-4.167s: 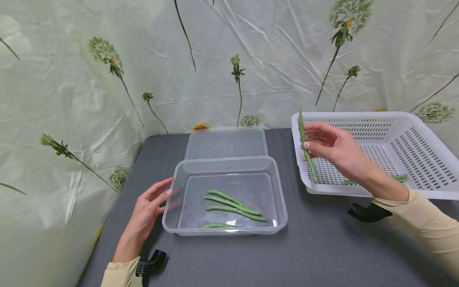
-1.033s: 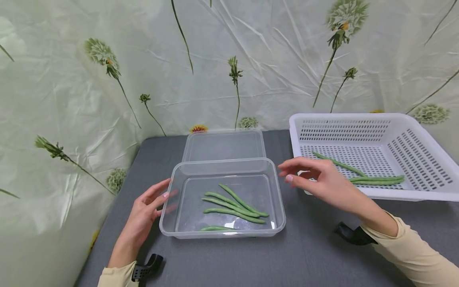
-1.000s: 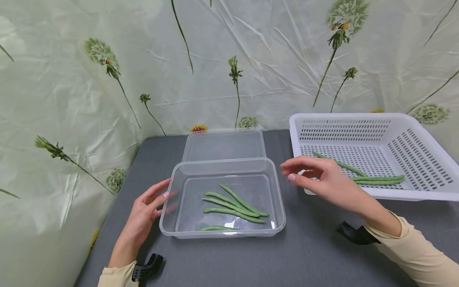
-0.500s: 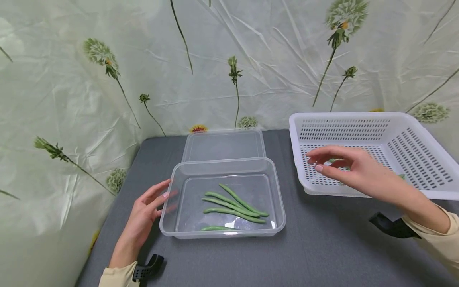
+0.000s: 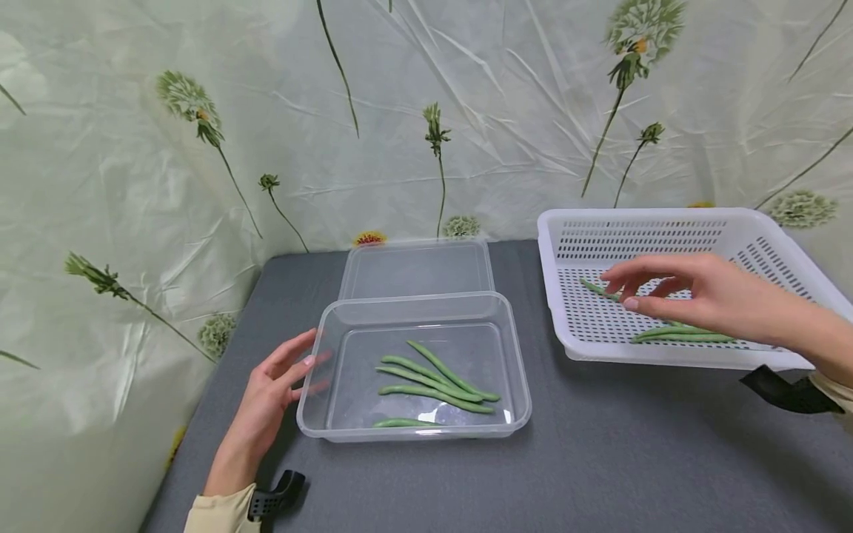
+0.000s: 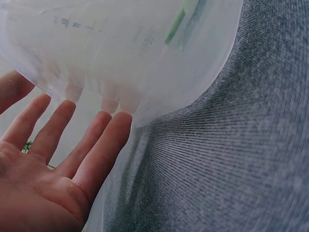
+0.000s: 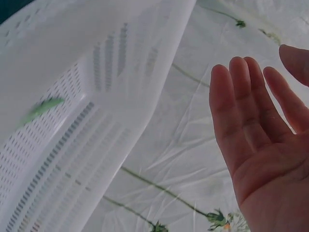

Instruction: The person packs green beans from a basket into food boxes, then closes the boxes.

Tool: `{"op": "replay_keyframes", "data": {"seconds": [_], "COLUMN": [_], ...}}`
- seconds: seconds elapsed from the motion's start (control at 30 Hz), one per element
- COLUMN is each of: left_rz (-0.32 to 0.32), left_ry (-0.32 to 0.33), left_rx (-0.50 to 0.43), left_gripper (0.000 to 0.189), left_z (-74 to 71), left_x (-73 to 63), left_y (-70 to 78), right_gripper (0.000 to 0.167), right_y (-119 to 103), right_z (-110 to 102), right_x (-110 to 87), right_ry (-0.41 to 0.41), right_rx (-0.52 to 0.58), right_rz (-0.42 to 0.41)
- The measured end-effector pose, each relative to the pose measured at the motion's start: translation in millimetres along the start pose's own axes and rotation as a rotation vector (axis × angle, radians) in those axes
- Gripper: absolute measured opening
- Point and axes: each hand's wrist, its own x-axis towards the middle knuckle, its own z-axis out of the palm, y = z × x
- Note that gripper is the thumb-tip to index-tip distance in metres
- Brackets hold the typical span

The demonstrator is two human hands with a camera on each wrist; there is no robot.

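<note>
A clear plastic container [image 5: 360, 433] stands mid-table with several green beans [image 5: 433, 396] lying on its bottom. My left hand [image 5: 266, 392] is at the container's left side; in the left wrist view its straight fingertips touch the clear wall. Over the white perforated basket [image 5: 560, 326] at the right, my right hand [image 5: 713, 292] hovers with fingers relaxed and nothing between them. Below it, a few green beans [image 5: 683, 337] lie in the basket, partly covered by the hand. The right wrist view shows the bare palm beside the basket wall [image 7: 140, 92].
Behind the container lies its clear lid [image 5: 420, 268], flat on the grey tablecloth [image 5: 533, 474]. A flower-printed sheet [image 5: 373, 170] hangs at the back and left. Each wrist wears a black strap.
Earlier my right hand pinched a green bean above the basket; that hand then emptied, and one more bean lay in the container. Since then it has moved right, over the basket. The left hand stays put.
</note>
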Motion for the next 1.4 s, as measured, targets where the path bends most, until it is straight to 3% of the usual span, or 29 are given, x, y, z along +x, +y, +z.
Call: {"op": "replay_keyframes", "data": {"seconds": [0.27,0.73,1.07,1.4], "left_rz": [0.004,-0.014,-0.031,-0.038], "left_ry": [-0.009,-0.003,0.015,0.024], "left_rx": [0.002,0.019,0.018,0.021], "left_gripper": [0.049,0.05,0.051,0.05], "left_z": [-1.5,-0.7,-0.5,-1.1], "left_x": [1.2,0.6,1.2,0.0], "left_y": [0.8,1.5,-0.7,-4.3], "right_gripper": [0.034,0.031,0.033,0.037], "right_y": [28.8,95.0,134.6,161.4], "right_z": [-16.9,-27.6,-12.6,-2.0], "right_x": [12.0,28.3,28.3,25.2], "right_ry": [-0.092,-0.289,-0.395,-0.458], "right_rx": [-0.05,0.039,0.2,0.286], "right_rz": [0.108,0.022,0.254,0.315]}}
